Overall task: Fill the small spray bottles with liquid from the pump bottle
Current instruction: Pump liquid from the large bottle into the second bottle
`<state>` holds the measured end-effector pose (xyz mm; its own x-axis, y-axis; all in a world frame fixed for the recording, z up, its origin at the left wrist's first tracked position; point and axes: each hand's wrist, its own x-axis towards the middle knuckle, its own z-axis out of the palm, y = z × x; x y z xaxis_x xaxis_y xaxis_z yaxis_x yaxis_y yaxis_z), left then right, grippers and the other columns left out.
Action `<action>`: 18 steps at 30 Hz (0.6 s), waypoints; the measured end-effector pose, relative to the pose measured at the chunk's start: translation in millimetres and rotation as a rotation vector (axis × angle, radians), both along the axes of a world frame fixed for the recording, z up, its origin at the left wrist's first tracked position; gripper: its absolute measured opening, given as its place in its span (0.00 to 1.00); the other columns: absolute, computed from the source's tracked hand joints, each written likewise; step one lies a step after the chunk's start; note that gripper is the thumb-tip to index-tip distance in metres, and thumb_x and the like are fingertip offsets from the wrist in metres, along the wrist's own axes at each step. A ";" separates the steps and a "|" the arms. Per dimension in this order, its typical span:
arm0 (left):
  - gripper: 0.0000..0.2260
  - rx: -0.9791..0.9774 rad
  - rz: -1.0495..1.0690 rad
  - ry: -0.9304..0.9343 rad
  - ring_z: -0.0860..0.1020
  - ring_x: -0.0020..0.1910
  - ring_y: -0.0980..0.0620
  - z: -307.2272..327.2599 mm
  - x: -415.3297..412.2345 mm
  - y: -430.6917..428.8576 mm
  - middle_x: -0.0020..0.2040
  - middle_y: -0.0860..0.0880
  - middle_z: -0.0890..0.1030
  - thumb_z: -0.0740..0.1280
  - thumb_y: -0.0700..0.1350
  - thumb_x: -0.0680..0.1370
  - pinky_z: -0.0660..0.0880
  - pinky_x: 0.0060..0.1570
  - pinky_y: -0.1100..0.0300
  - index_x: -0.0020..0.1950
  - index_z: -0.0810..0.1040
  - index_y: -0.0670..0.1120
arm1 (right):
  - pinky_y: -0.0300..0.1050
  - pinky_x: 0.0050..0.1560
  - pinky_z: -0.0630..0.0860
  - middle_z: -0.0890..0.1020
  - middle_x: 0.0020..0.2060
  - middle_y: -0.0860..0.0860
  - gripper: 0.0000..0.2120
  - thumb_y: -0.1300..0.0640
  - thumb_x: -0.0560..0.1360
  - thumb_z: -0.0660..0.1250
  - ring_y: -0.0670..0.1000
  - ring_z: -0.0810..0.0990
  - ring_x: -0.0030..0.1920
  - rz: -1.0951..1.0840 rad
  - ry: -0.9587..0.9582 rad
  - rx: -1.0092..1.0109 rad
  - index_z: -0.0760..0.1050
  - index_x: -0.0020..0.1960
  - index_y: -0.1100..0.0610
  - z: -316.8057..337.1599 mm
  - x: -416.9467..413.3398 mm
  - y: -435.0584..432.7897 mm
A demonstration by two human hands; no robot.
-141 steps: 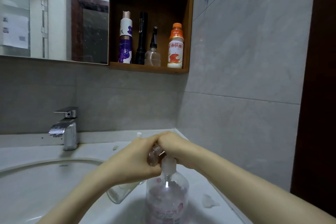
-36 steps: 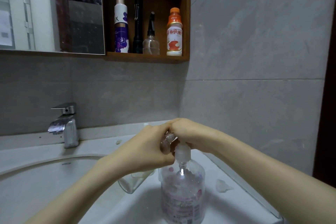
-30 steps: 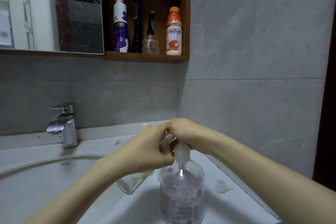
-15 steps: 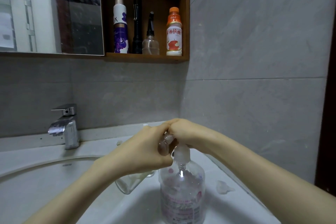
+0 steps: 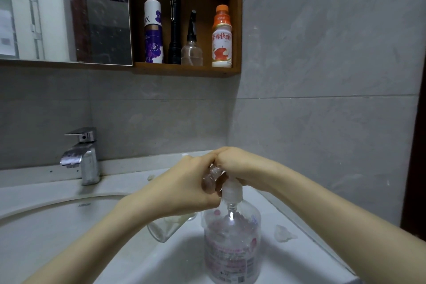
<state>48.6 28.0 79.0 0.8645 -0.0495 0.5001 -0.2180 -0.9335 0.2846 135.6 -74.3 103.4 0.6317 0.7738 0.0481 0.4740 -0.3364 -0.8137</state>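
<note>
Head: L hand (image 5: 184,189) grips spray bottle (image 5: 211,180); R hand (image 5: 242,166) prob. clasps pump bottle (image 5: 231,237).

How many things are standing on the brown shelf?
4, left to right: purple bottle, black torch, clear spray bottle, orange-capped drink bottle. Others may hide above the frame.

The side wall (image 5: 322,122) and pump bottle (image 5: 231,244) hem the right; basin (image 5: 46,233) leaves room left.
</note>
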 end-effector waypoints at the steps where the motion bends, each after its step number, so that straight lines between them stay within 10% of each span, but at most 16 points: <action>1: 0.15 -0.001 -0.002 0.002 0.76 0.36 0.53 0.3 -0.1 -0.2 0.37 0.53 0.79 0.67 0.42 0.66 0.74 0.37 0.52 0.43 0.68 0.61 | 0.45 0.38 0.74 0.79 0.24 0.50 0.19 0.70 0.69 0.51 0.54 0.77 0.31 -0.002 -0.001 0.002 0.75 0.30 0.54 0.3 0.1 -0.1; 18: 0.21 -0.062 -0.038 0.037 0.73 0.32 0.56 -5.1 -0.2 -3.3 0.34 0.54 0.78 0.64 0.40 0.63 0.68 0.29 0.63 0.43 0.66 0.66 | 0.43 0.40 0.70 0.78 0.27 0.52 0.16 0.71 0.70 0.55 0.56 0.76 0.38 -0.049 -0.067 -0.025 0.73 0.29 0.57 -6.9 -0.7 3.4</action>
